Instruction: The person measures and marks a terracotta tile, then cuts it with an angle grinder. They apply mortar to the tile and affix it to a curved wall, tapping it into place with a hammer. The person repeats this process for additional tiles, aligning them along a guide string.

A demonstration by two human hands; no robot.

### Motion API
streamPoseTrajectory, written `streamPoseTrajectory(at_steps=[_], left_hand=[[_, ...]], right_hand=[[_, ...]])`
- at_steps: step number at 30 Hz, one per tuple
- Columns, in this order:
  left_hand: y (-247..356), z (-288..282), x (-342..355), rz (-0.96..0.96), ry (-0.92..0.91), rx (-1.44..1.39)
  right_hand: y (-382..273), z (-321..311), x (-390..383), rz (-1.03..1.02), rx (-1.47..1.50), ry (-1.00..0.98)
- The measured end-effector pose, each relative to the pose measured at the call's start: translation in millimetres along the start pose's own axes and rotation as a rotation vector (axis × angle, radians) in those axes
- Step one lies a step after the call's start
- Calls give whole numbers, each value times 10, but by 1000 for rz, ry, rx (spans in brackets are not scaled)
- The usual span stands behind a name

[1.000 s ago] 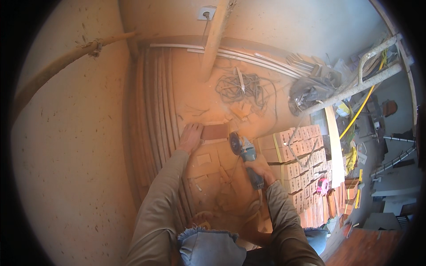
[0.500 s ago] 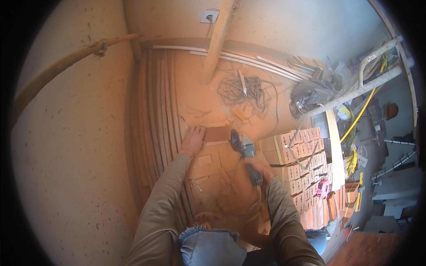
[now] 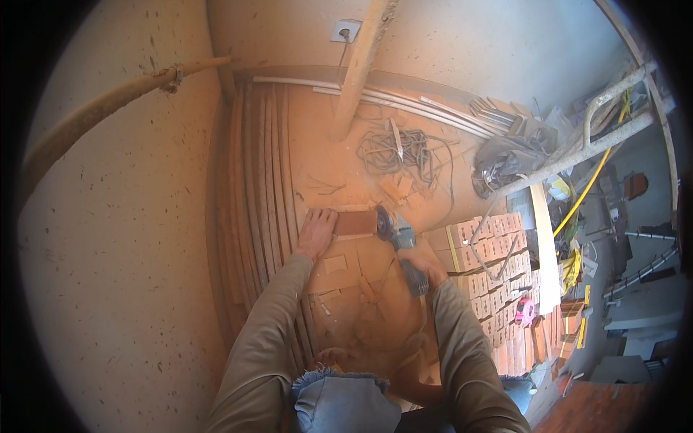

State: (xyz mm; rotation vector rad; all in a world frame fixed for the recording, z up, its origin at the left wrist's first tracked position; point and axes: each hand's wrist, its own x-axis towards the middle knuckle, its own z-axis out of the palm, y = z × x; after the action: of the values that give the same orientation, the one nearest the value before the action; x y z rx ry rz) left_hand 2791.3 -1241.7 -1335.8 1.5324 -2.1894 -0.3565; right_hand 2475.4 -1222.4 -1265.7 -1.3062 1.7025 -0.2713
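Terracotta-coloured tile (image 3: 356, 223) lies left of the grinder (image 3: 406, 238), its left end under your left hand (image 3: 316, 232) — I can't tell whether those fingers grip. Your right hand (image 3: 427, 264) wraps its fingers around the grinder, disc (image 3: 382, 222) at the tile's right end — that cut seems unfinished.

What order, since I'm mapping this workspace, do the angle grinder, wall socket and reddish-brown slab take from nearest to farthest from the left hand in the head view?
1. Reddish-brown slab: at the left hand, extending right.
2. Angle grinder: in the right hand, by the slab's right end.
3. Wall socket: on the wall beyond both hands.
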Motion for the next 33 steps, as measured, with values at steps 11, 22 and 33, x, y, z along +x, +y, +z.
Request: streamPoseTrajectory(at_steps=[11,22,33], left_hand=[[85,-164,44,-119,-128,-64],[79,-231,96,-158,-225,-47],[-8,-107,99,-109,-171,-16]], right_hand=[[79,236,-407,-155,70,315],[-346,212,-732,-48,174,445],[-477,-537,-811,-154,781,614]])
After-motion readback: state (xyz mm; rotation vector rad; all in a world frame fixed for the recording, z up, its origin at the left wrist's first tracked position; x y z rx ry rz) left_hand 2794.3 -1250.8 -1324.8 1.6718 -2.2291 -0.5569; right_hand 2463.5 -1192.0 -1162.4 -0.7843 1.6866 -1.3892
